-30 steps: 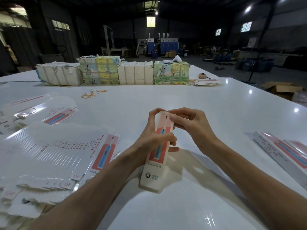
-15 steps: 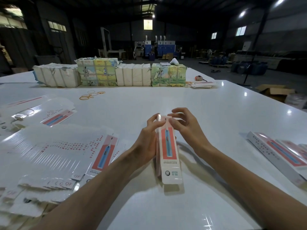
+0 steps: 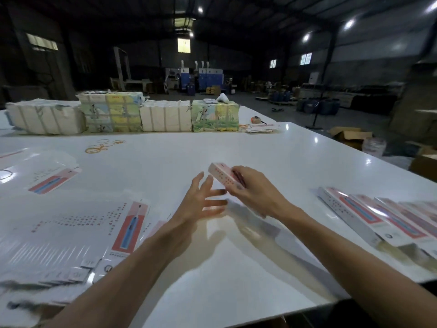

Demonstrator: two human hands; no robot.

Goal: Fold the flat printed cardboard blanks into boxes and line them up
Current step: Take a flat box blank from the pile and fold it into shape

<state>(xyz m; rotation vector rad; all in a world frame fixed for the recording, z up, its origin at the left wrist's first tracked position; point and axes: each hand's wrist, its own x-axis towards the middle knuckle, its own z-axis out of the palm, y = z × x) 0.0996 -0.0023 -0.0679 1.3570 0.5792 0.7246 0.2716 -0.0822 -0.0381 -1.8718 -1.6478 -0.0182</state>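
right grip (image 3: 253,191): clamped on folded box (image 3: 218,173), fingers curled round its near end.
left grip (image 3: 201,202): apart, fingers spread, holding nothing, just beside the box.
box position: sticking out forward-left of right grip, tilted, seemingly off the tabletop (image 3: 236,147).
handling: probably light, thin, easily crushed; better held by long edges.
finished row (image 3: 354,216): right of right grip, apart.

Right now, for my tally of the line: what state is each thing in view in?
held box: folded up, tilted, gripped by the right hand.
left hand: open, fingers spread, holding nothing.
flat blanks: unfolded, lying fanned on the left.
finished boxes: folded, lying side by side on the right.
wrapped bundles: bound, in a row at the far edge.
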